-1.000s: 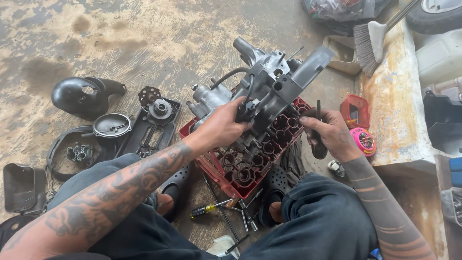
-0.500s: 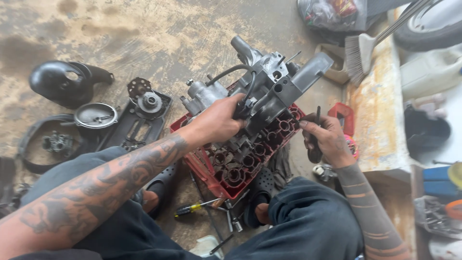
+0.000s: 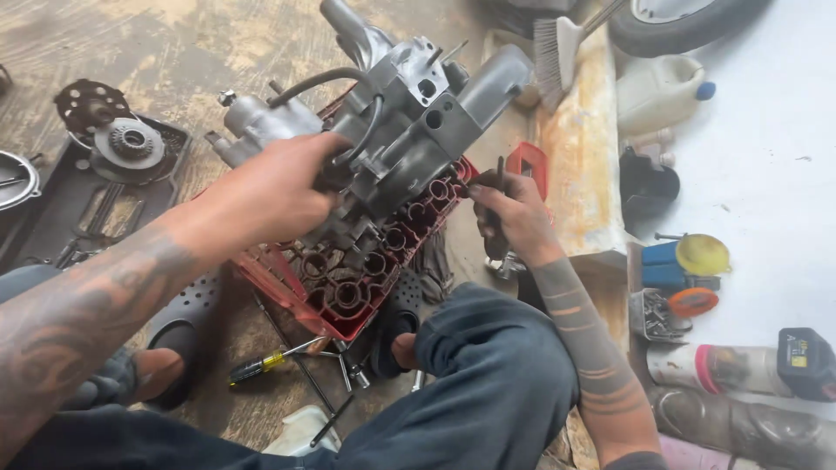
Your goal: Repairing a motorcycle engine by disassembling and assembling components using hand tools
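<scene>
Closer now, the left hand [image 3: 279, 196] steadies the grey engine casing [image 3: 409, 122] atop a red crate [image 3: 348, 287]; the right hand [image 3: 514, 218] clasps a dark tool. One slip could topple the casing.

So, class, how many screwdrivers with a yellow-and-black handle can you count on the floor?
1: the yellow-and-black-handled screwdriver lies on the floor below the red plastic crate, between the person's legs. Others may be hidden.
</scene>
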